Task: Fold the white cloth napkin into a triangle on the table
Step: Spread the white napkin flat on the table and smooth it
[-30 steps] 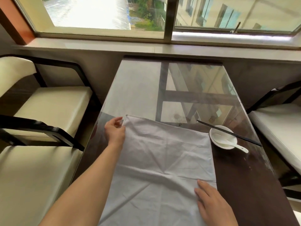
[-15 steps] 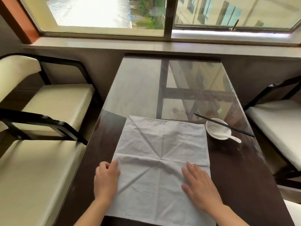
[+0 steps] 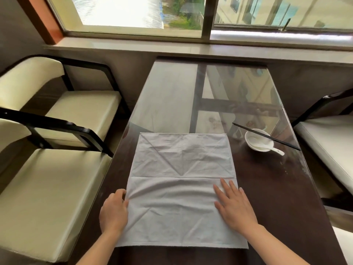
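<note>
Head view: white square cloth napkin (image 3: 181, 190) lies flat, unfolded, on near end of dark glass-topped table (image 3: 271, 188). Left hand (image 3: 114, 210) curled at napkin's left edge, pinch unclear. Right hand (image 3: 234, 204) open, palm flat on napkin's right side.

I see white napkin (image 3: 181, 188) spread flat on table (image 3: 277, 197); left hand (image 3: 114, 211) curled at its edge, right hand (image 3: 234, 205) pressing flat

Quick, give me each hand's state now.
Left hand: curled at the napkin's left edge; grip cannot be told.
Right hand: open, flat on the napkin.
</note>
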